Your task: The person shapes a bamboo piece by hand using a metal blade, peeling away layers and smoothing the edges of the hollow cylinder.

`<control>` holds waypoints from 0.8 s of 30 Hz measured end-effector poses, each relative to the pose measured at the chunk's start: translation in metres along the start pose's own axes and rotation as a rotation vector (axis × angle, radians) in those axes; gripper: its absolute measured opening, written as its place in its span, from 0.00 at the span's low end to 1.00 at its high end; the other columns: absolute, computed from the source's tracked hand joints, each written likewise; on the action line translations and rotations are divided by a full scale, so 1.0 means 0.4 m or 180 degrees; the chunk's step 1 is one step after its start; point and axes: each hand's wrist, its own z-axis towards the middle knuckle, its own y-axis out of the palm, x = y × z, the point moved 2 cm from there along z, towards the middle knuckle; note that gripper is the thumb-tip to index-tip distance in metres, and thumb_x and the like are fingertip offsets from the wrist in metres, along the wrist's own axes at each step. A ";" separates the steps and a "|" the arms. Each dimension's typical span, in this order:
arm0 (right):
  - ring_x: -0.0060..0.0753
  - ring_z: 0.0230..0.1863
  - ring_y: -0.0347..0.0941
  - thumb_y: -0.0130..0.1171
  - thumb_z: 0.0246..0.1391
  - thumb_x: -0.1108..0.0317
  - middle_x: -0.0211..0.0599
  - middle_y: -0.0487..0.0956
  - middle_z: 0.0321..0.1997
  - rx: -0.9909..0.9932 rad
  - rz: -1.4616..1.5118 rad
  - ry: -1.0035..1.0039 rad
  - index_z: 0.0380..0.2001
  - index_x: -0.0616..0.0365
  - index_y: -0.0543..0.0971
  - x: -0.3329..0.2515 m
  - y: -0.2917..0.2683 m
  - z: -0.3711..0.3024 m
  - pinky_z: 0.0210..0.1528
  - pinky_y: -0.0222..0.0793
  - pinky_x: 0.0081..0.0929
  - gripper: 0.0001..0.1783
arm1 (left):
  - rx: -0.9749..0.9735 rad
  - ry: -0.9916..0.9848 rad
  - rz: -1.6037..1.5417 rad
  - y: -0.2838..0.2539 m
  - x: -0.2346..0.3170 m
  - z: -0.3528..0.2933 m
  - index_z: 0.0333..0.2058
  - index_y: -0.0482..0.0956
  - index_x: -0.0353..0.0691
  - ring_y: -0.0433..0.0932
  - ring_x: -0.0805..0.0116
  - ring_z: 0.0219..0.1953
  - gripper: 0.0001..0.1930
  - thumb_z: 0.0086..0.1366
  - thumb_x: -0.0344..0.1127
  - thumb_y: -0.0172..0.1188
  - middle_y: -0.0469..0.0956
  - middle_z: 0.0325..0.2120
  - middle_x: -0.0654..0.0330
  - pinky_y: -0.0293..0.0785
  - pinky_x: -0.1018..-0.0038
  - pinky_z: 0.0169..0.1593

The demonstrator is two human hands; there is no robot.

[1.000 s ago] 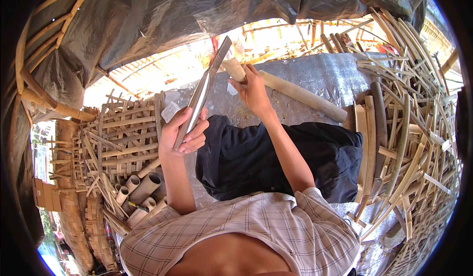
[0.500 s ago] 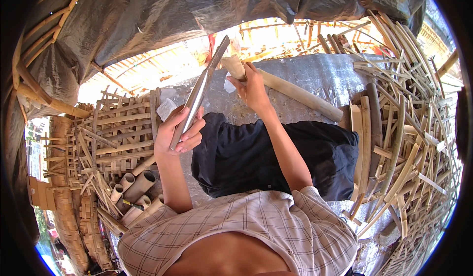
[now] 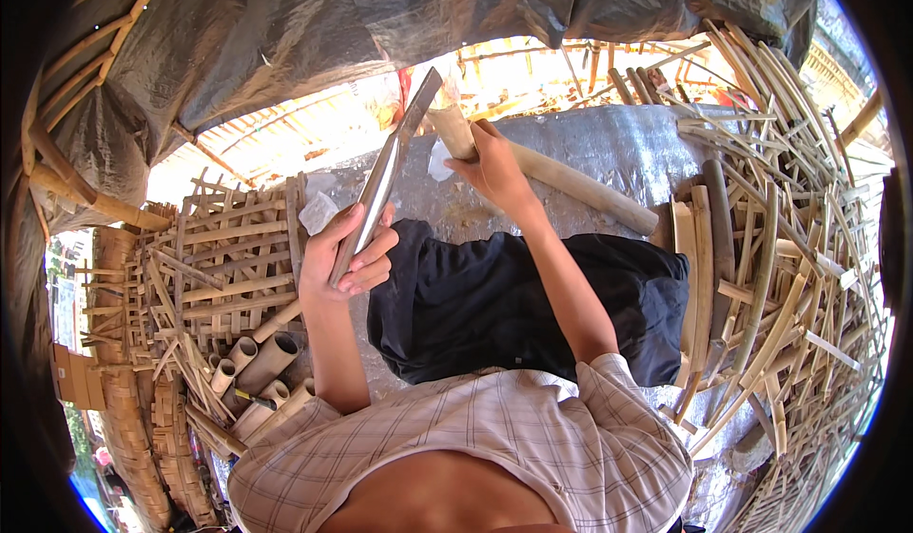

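I see left fingers (image 3: pixel 378 247) clamped on a grey metal blade (image 3: pixel 383 172), right fingers (image 3: pixel 489 143) on a pale wooden cylinder (image 3: pixel 453 132); brown bamboo lattice (image 3: pixel 233 233) to their left, tan bamboo pole (image 3: pixel 582 183) right.

Bamboo workshop, rough shelter. Split strips (image 3: pixel 782 329) heaped right of right-hand fingers (image 3: pixel 485 141); lattice panel (image 3: pixel 238 287) and cut bamboo tubes (image 3: pixel 259 369) left of left-hand fingers (image 3: pixel 371 271). Dark tarp (image 3: pixel 314 29) stretched beyond fingers; below its edge, bamboo framework (image 3: pixel 214 155), perhaps fence or wall, detail washed out by glare.
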 end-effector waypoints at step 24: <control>0.63 0.55 0.79 0.77 0.43 0.63 0.49 0.78 0.55 -0.1786 -0.3941 0.1358 0.61 0.49 0.71 0.497 -0.467 -0.281 0.55 0.75 0.59 0.40 | -0.0084 -0.0301 -0.0296 0.003 0.028 0.013 0.51 0.67 0.32 0.61 0.80 0.09 0.20 0.83 0.45 0.35 0.64 0.19 0.65 0.61 0.81 0.12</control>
